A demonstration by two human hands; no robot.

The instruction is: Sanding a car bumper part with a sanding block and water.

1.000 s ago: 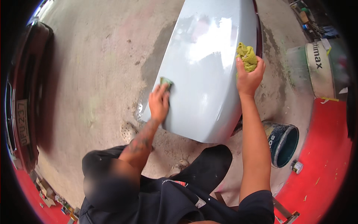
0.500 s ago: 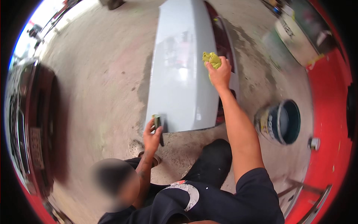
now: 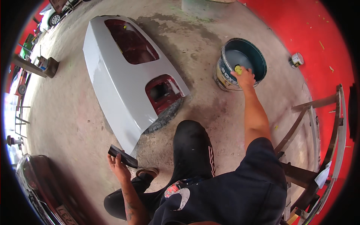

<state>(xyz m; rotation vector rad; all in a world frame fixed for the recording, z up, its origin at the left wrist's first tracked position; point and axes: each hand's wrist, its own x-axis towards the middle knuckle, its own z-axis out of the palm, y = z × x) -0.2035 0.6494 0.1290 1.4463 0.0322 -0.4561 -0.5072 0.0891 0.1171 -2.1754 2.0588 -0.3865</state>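
Note:
My left hand (image 3: 120, 168) is closed on a long black sanding block (image 3: 123, 156), held just off the near end of a pale grey car body panel (image 3: 108, 71). The panel lies at a slant on the floor, and two openings show its dark red inner side. My right hand (image 3: 245, 78) grips a crumpled yellow-green cloth (image 3: 238, 69) at the near rim of a dark green bucket (image 3: 260, 56). Cloudy liquid (image 3: 236, 56) stands in the bucket. The fingers hide part of the cloth.
Under the panel's near end lies a tyre (image 3: 165, 115). A small can (image 3: 296, 60) stands by the red wall (image 3: 315, 33), and a metal frame (image 3: 330, 142) is at the right. A dark car bumper (image 3: 41, 187) sits at the lower left.
The view has turned right. My right hand has carried the cloth from the panel over to the bucket. My left hand has come away from the panel's surface, still holding the block.

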